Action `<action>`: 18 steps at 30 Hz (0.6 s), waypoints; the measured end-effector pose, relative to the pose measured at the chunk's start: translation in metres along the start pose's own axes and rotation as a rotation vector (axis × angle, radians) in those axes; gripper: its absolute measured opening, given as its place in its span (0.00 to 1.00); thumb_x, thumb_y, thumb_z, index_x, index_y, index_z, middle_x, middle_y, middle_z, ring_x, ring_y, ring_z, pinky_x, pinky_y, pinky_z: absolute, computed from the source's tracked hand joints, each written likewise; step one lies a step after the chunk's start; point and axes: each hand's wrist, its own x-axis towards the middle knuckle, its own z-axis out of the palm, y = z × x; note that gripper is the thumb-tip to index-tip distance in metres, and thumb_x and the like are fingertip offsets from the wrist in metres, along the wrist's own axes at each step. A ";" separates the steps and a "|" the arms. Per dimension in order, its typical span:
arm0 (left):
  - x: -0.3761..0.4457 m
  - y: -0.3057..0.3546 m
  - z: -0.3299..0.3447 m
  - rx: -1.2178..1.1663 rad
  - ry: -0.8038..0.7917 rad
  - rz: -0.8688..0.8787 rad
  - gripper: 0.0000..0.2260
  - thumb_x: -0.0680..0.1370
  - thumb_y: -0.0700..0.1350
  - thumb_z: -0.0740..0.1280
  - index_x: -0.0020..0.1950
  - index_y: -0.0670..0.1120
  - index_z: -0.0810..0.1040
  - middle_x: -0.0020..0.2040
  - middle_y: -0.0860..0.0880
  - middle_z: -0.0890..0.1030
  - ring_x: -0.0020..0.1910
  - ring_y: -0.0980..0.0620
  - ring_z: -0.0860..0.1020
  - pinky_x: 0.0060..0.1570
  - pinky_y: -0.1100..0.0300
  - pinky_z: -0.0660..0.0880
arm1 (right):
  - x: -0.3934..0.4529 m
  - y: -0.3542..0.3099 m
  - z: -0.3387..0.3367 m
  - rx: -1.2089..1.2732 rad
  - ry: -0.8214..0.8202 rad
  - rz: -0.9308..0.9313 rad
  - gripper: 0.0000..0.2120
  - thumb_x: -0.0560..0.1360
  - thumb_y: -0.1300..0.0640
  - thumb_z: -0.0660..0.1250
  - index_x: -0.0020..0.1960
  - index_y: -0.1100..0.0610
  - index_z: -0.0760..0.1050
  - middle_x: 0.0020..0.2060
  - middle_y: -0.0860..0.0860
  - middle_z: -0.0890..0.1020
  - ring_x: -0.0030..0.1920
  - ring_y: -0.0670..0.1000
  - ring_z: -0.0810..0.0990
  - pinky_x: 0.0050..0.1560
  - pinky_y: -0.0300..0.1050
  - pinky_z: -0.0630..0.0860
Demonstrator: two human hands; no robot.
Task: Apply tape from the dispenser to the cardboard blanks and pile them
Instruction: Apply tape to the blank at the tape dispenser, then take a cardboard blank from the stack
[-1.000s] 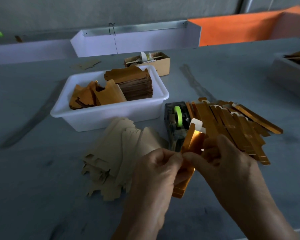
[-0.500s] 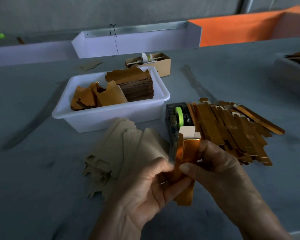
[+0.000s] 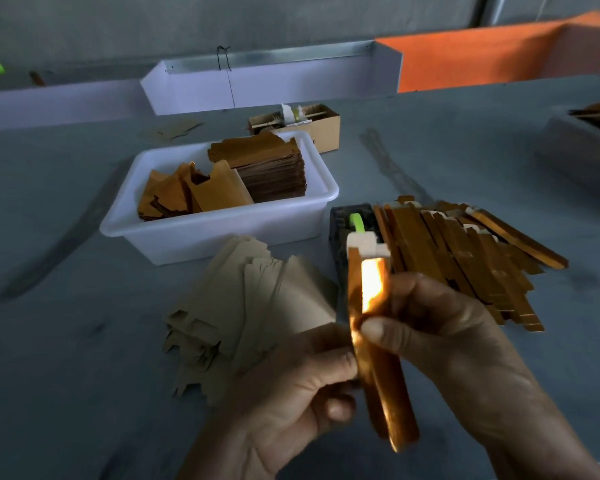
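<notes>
The head view looks down on 2 bare hands working close in front of the camera, over the near part of the grey bench (image 3: 66,358). Between them stands a folded gold blank (image 3: 378,341), held nearly upright with its white tab end pointing away and its lower end toward the camera (a bright glare sits on its upper face). The left hand (image 3: 291,393) comes in from the lower left, palm turned partly up, thumb and curled fingers pinching the blank's left edge about halfway down. The right hand (image 3: 440,344) reaches in from the lower right, its thumb pressed across the front of the blank and its fingers wrapped behind it.

Just beyond the blank, partly hidden by it, sits the dark tape dispenser (image 3: 343,223) with a green roll. To its right lies a fanned pile of folded gold pieces (image 3: 482,261). To the left of the hands, flat tan blanks (image 3: 250,306) are spread on the bench. Farther off stands a white tub (image 3: 222,230) holding more gold-brown blanks, with a small cardboard box (image 3: 323,129) behind it.
</notes>
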 end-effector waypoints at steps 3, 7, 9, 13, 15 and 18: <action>0.011 -0.005 -0.008 0.428 0.471 0.154 0.05 0.71 0.42 0.73 0.39 0.49 0.78 0.35 0.50 0.83 0.30 0.58 0.79 0.26 0.64 0.71 | 0.010 0.003 -0.016 -0.217 0.220 0.056 0.14 0.61 0.41 0.65 0.44 0.44 0.79 0.40 0.44 0.84 0.41 0.44 0.82 0.40 0.39 0.76; 0.015 -0.003 -0.016 1.191 1.051 0.490 0.03 0.74 0.45 0.69 0.44 0.48 0.75 0.43 0.47 0.79 0.46 0.44 0.78 0.42 0.53 0.74 | 0.033 0.006 -0.050 -0.562 0.590 0.115 0.06 0.74 0.48 0.66 0.49 0.48 0.78 0.35 0.49 0.80 0.39 0.54 0.80 0.40 0.53 0.78; 0.014 -0.001 -0.019 1.428 1.193 0.580 0.08 0.70 0.46 0.73 0.45 0.45 0.77 0.44 0.44 0.77 0.45 0.40 0.76 0.39 0.51 0.71 | 0.039 0.007 -0.064 -0.752 0.762 0.164 0.15 0.75 0.47 0.64 0.59 0.50 0.76 0.44 0.52 0.80 0.47 0.58 0.78 0.50 0.56 0.76; 0.013 0.004 -0.026 1.507 1.225 0.318 0.20 0.70 0.55 0.72 0.54 0.43 0.75 0.54 0.43 0.71 0.53 0.41 0.72 0.49 0.49 0.71 | 0.026 0.014 -0.063 -0.779 0.867 0.128 0.18 0.75 0.47 0.63 0.63 0.48 0.73 0.58 0.55 0.77 0.56 0.60 0.76 0.55 0.59 0.74; 0.014 0.009 -0.031 1.507 1.195 0.241 0.22 0.72 0.58 0.70 0.56 0.44 0.73 0.56 0.44 0.70 0.56 0.43 0.72 0.51 0.50 0.70 | 0.017 0.022 -0.059 -0.725 0.834 0.124 0.14 0.75 0.49 0.64 0.60 0.48 0.75 0.55 0.53 0.79 0.53 0.58 0.78 0.53 0.60 0.76; 0.011 0.016 -0.036 1.382 1.138 0.268 0.18 0.73 0.56 0.70 0.54 0.45 0.73 0.53 0.45 0.76 0.53 0.44 0.75 0.45 0.53 0.73 | 0.006 0.026 -0.052 -0.588 0.802 0.103 0.09 0.74 0.52 0.66 0.55 0.46 0.77 0.49 0.50 0.81 0.49 0.55 0.80 0.51 0.60 0.77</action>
